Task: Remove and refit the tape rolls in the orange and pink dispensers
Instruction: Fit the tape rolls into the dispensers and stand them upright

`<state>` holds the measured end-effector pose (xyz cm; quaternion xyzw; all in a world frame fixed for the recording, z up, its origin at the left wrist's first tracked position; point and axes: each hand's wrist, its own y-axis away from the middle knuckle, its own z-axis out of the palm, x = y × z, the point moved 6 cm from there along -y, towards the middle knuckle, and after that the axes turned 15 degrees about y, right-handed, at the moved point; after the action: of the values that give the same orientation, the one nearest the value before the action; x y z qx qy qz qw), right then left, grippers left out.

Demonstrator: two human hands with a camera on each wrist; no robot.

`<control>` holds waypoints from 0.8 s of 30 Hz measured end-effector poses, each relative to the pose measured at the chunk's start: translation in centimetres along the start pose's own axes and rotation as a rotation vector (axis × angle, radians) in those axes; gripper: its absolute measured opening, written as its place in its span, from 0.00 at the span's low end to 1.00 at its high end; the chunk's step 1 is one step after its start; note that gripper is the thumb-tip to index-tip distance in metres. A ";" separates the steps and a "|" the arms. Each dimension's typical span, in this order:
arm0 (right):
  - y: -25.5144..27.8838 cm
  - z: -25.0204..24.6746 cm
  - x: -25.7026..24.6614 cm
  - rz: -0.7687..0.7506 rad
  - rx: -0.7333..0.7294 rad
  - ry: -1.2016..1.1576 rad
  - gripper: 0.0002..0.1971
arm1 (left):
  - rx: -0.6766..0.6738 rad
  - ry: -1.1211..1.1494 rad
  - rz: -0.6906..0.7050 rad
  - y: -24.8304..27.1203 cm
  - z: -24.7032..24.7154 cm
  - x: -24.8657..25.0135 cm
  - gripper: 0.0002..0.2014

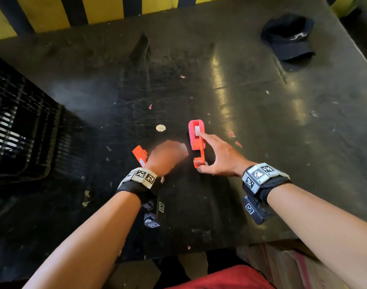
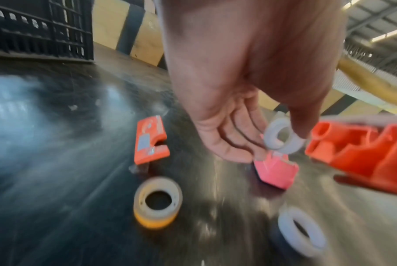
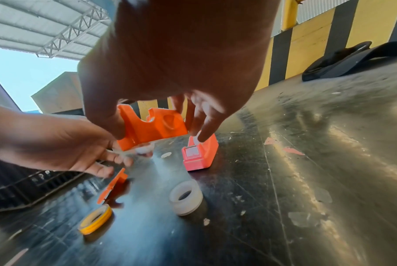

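Orange plastic dispenser body [image 1: 199,152]: head view, my right hand [image 1: 222,157] grips it above the dark table [image 1: 261,101]. Left wrist: my left hand [image 2: 238,90] pinches a small white ring core [image 2: 283,137]; pink plastic dispenser [image 2: 276,170] beneath. Right wrist: yellow tape roll [image 3: 95,222] and white tape roll [image 3: 185,199] lie loose.

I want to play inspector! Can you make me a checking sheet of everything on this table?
Surface: dark table, scratched, with shiny patches.
Job's things: orange dispenser lifted; pink dispenser standing; yellow tape roll, white tape roll and orange panel lying loose.
Clutter: black cap; small scraps.
Hands: left hand pinches a white ring; right hand grips the orange dispenser.
Cables: nothing seen.
Surroundings: black crate, yellow-black striped wall.
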<state>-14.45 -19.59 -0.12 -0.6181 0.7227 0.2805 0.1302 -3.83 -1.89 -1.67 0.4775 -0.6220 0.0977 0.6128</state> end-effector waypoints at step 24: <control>-0.2 -0.7 -4.5 -0.071 -0.031 -0.234 0.42 | -0.070 0.154 0.032 2.9 -1.8 3.3 0.24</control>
<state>-13.25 -16.34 2.77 -0.6082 0.6758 0.3573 0.2138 -4.03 -0.70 2.89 0.4368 -0.5834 0.1220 0.6738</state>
